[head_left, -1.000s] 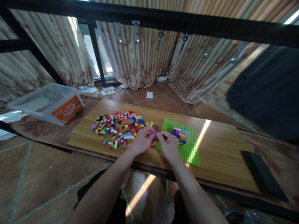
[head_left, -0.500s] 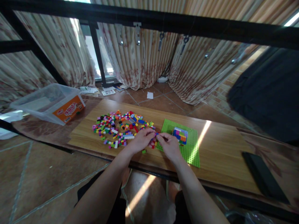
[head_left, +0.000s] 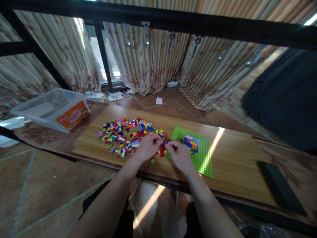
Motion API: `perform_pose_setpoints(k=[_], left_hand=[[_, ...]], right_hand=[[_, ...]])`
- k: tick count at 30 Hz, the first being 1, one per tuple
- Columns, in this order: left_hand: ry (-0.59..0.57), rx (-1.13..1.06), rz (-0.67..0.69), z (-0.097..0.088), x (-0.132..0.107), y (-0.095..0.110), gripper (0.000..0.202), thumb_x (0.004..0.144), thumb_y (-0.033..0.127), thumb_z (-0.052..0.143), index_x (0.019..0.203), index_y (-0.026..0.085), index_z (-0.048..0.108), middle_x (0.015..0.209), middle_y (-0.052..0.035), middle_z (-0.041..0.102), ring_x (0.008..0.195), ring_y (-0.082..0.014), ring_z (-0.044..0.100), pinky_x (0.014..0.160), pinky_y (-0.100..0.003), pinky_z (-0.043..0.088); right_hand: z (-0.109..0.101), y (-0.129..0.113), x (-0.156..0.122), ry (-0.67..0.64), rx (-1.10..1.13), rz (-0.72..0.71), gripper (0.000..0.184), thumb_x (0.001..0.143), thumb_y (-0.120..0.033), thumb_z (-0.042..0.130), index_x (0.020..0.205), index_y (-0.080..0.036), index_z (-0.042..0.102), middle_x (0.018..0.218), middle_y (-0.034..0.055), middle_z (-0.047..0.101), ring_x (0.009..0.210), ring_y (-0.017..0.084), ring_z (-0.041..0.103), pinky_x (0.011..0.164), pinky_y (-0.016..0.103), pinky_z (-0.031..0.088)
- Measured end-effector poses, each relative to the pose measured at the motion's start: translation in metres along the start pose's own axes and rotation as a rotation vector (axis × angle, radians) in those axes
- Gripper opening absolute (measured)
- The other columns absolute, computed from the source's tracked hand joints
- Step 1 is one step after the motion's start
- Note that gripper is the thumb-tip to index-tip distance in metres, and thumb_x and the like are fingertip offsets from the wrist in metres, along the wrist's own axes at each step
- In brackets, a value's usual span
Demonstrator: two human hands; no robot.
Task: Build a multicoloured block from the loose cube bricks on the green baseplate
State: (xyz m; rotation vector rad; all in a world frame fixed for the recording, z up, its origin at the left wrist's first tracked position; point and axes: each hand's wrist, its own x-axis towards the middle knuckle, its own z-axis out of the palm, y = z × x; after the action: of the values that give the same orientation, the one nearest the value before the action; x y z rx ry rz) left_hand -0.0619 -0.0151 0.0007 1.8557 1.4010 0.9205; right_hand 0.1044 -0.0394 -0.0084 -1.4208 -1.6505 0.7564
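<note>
My left hand (head_left: 148, 147) hovers over the right end of a pile of loose toy building bricks (head_left: 119, 127), its thumb and fingertips drawn together. Whatever they hold, if anything, is too small to make out. Just to its right, my right hand (head_left: 180, 154) pinches a small blue brick (head_left: 165, 143) between thumb and forefinger, over the left edge of a green studded baseplate (head_left: 204, 145). On that plate stands a low block built of many-coloured bricks (head_left: 191, 143), rimmed in blue. Red bricks (head_left: 162, 151) lie between my two hands.
Wooden boards (head_left: 235, 158) carry all this. A clear plastic bin (head_left: 52, 109) with an orange label stands at the left end. Towards the right end lies a flat dark object (head_left: 279, 186). A dark metal bar (head_left: 158, 18) crosses above, with curtains (head_left: 148, 62) behind.
My hands have parted slightly; in the earlier frame their fingertips met around small blue and purple bricks. Now a gap shows between them, with red bricks visible below.
</note>
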Motion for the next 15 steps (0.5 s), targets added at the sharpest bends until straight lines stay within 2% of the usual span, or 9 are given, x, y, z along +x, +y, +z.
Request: perform_pose_setpoints(k=[4,10,15], left_hand=[[0.105,0.186,0.037,-0.001,0.001,-0.01,0.016,0.086,0.021,0.054,0.093,0.017,0.069,0.091,-0.0048,0.074,0.084,-0.0191,0.068,0.081,-0.031,0.051],[0.104,0.246,0.019,-0.003,0.005,-0.02,0.025,0.086,0.014,0.053,0.103,0.018,0.071,0.104,-0.0064,0.074,0.096,-0.0189,0.068,0.091,-0.031,0.052],[0.142,0.32,-0.044,-0.006,0.009,-0.018,0.024,0.084,0.015,0.056,0.098,0.02,0.075,0.107,-0.007,0.072,0.1,-0.0195,0.067,0.097,-0.034,0.051]], right_hand=[[-0.006,0.007,0.002,0.128,0.096,0.03,0.024,0.077,-0.04,0.065,0.08,-0.018,0.075,0.076,0.0048,0.072,0.07,0.018,0.062,0.068,0.031,0.046],[-0.023,0.02,-0.002,0.234,0.258,0.164,0.026,0.069,-0.043,0.075,0.081,-0.02,0.076,0.07,0.0026,0.072,0.061,0.017,0.062,0.062,0.031,0.05],[-0.044,0.022,-0.006,0.306,0.224,0.182,0.027,0.064,-0.042,0.079,0.078,-0.019,0.074,0.075,0.0026,0.073,0.067,0.017,0.065,0.066,0.031,0.052]])
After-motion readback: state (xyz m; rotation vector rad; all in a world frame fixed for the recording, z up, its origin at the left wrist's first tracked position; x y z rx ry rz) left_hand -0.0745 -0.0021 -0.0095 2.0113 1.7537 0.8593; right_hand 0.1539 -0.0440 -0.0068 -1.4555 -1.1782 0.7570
